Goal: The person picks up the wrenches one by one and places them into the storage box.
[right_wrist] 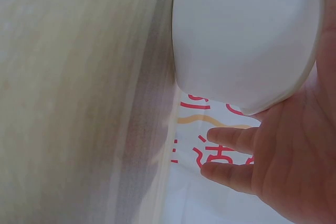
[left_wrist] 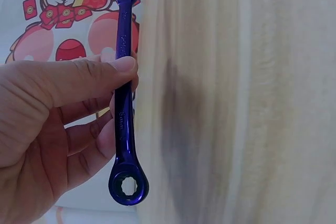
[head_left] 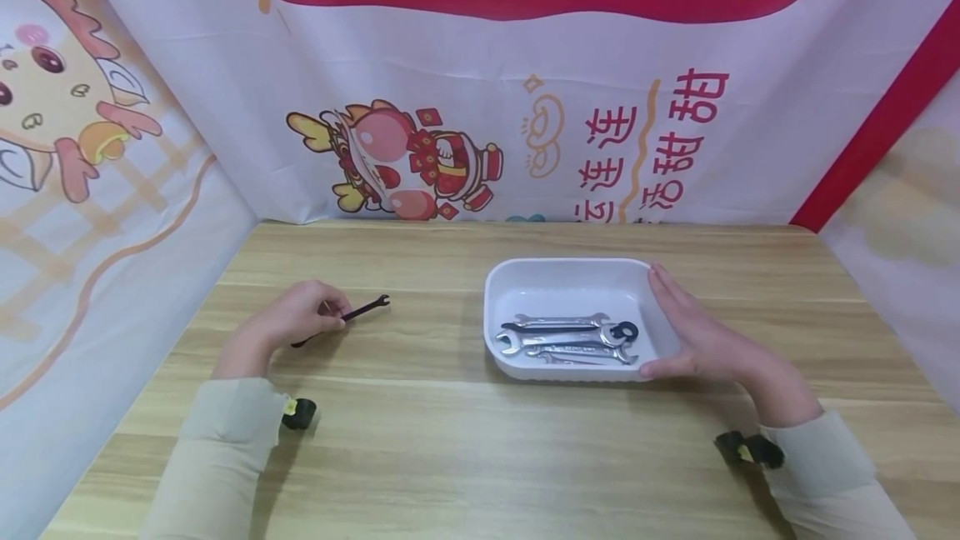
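Observation:
In the head view my left hand (head_left: 300, 315) is over the left part of the table. Its thumb and fingers pinch a dark purple combination wrench (left_wrist: 124, 124) around the middle of the shank. The wrench's open end points up and its ring end down in the left wrist view. A white plastic box (head_left: 570, 275) stands right of centre, and several silver wrenches (head_left: 558, 341) lie inside it, one with a black ring end. My right hand (head_left: 701, 340) grips the box's right end, thumb at the near corner and fingers at the far one.
The wood-grain table (head_left: 420, 440) reaches back to a white printed cloth (head_left: 465, 57) with red lettering and cartoon figures. More cloth hangs along the left and right sides. Black wrist cameras sit at both sleeve cuffs.

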A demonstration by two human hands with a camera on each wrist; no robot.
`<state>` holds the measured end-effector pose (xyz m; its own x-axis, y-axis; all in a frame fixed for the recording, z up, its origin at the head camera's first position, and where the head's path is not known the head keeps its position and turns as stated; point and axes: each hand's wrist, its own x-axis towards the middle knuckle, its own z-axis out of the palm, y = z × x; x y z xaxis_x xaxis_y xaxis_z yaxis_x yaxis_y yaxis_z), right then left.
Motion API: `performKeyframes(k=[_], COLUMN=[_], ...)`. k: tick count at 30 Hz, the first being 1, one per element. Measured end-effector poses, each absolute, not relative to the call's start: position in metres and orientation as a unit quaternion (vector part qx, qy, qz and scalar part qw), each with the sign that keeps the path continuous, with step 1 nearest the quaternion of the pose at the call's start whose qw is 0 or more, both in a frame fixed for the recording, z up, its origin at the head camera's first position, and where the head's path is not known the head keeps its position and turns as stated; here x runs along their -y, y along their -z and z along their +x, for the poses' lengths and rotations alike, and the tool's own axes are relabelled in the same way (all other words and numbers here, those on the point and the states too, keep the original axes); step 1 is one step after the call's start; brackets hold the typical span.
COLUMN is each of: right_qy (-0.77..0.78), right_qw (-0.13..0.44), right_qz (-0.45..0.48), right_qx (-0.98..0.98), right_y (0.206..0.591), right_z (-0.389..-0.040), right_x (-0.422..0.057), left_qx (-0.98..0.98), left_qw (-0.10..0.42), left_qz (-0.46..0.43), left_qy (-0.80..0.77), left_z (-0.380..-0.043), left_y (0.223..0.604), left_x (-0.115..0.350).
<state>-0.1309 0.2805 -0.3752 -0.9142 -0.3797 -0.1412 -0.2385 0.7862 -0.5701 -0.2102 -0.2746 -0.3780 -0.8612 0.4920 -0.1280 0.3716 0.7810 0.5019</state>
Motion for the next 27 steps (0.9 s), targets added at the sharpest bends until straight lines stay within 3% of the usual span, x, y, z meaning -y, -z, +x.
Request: performKeyframes(k=[18,27], right_qy=[0.281,0.278], right_qw=[0.122,0.123], right_qz=[-0.172,-0.170], right_qx=[-0.936,-0.937], right_y=[0.377,0.376], right_z=[-0.132,-0.131], right_x=[-0.281,-0.281], left_qx=[-0.937,-0.939], left_qw=[0.140,0.104], left_qz=[0.216,0.249], left_qy=[-0.234,-0.212], left_z=[-0.207,-0.205], left_y=[0.362,0.353], left_x=[0.273,0.266])
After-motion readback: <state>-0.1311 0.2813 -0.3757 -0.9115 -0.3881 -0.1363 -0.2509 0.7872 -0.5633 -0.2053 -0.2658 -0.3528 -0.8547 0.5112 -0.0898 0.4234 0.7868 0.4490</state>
